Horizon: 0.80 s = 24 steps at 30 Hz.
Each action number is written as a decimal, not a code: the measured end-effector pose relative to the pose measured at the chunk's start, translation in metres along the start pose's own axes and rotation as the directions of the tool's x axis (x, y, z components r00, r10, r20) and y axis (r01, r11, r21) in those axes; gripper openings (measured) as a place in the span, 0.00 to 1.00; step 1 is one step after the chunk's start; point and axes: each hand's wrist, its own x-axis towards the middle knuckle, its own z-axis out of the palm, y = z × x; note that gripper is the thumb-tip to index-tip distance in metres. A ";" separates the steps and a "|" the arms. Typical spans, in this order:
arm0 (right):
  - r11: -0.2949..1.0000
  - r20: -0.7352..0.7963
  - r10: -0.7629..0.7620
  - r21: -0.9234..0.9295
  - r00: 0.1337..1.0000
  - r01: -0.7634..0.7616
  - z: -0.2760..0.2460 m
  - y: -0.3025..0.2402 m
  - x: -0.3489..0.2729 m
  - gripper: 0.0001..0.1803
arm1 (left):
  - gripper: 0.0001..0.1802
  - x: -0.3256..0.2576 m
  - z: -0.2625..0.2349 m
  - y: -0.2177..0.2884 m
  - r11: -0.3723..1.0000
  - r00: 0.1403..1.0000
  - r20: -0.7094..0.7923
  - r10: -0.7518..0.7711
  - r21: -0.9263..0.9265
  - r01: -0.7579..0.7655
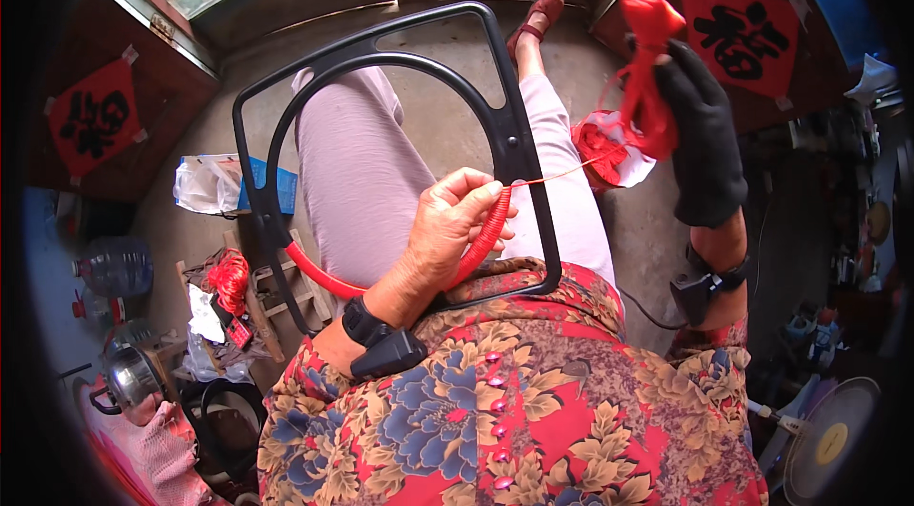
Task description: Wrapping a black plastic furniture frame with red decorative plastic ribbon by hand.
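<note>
Left sign: a red paper sign (95,125) taped up, one large black character brushed on it.
Jug: a clear plastic jug (114,268); its contents cannot be made out.
Stool: a wooden stool (268,323) bears a red bundle (228,279).
Box: a blue box (285,190), white plastic bag (209,184) at its left end.
Frame: the black frame (514,139) stands over the lap, red wrap (319,276) coiled round its lower arc.
Left hand: bare hand (446,222), thumb and forefinger pinching the cord (562,174) at the wrap's upper end.
Container: a red container (600,182) holds red material.
Right hand: black-gloved hand (703,139), fingers closed on a red skein (653,78).
Right sign: another red sign (745,37), black character too.
</note>
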 end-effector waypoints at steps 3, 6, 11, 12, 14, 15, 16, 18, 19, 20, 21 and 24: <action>0.974 0.151 -0.140 -0.159 0.979 0.164 0.043 0.010 0.011 0.23 | 0.08 -0.002 -0.002 -0.001 1.000 1.000 0.009 0.015 -0.002 -0.015; 0.886 0.285 -0.256 -0.313 0.924 0.341 0.067 0.029 0.029 0.22 | 0.09 0.000 0.000 -0.001 1.000 0.999 0.026 0.025 0.014 -0.026; 0.899 0.350 -0.232 -0.280 0.908 0.338 0.084 0.031 0.031 0.18 | 0.09 0.000 -0.003 0.000 1.000 0.999 0.027 0.024 -0.008 -0.024; 0.834 0.381 -0.296 -0.343 0.876 0.432 0.084 0.030 0.028 0.18 | 0.09 0.000 -0.003 -0.001 0.999 0.999 0.013 0.035 -0.003 -0.035; 0.755 0.419 -0.353 -0.400 0.836 0.520 0.085 0.026 0.020 0.18 | 0.09 -0.001 -0.004 -0.001 0.999 0.999 -0.003 0.047 -0.001 -0.047; 0.613 0.497 -0.377 -0.498 0.781 0.613 0.086 0.019 0.013 0.18 | 0.09 -0.001 -0.004 -0.001 0.998 0.998 0.011 0.060 0.017 -0.060; 0.447 0.576 -0.382 -0.569 0.722 0.690 0.087 0.013 0.010 0.18 | 0.09 -0.002 -0.004 -0.001 0.997 0.997 0.024 0.072 0.036 -0.073; 0.121 0.734 -0.399 -0.552 0.550 0.825 0.101 0.010 0.011 0.15 | 0.10 0.002 -0.005 -0.006 0.986 0.990 0.025 0.138 0.096 -0.139; -0.041 0.801 -0.380 -0.515 0.463 0.856 0.108 0.012 0.011 0.12 | 0.12 0.004 -0.007 -0.009 0.966 0.979 0.028 0.204 0.158 -0.205; -0.039 0.799 -0.382 -0.517 0.465 0.855 0.116 0.015 0.009 0.12 | 0.12 0.006 -0.009 -0.012 0.966 0.979 0.028 0.202 0.161 -0.204; -0.181 0.872 -0.322 -0.439 0.368 0.880 0.123 0.017 0.008 0.09 | 0.11 0.008 -0.010 -0.013 0.892 0.957 0.009 0.289 0.362 -0.272; -0.228 0.947 -0.199 -0.293 0.250 0.928 0.127 0.020 0.002 0.05 | 0.09 0.008 0.001 -0.016 0.876 0.917 -0.030 0.399 0.309 -0.371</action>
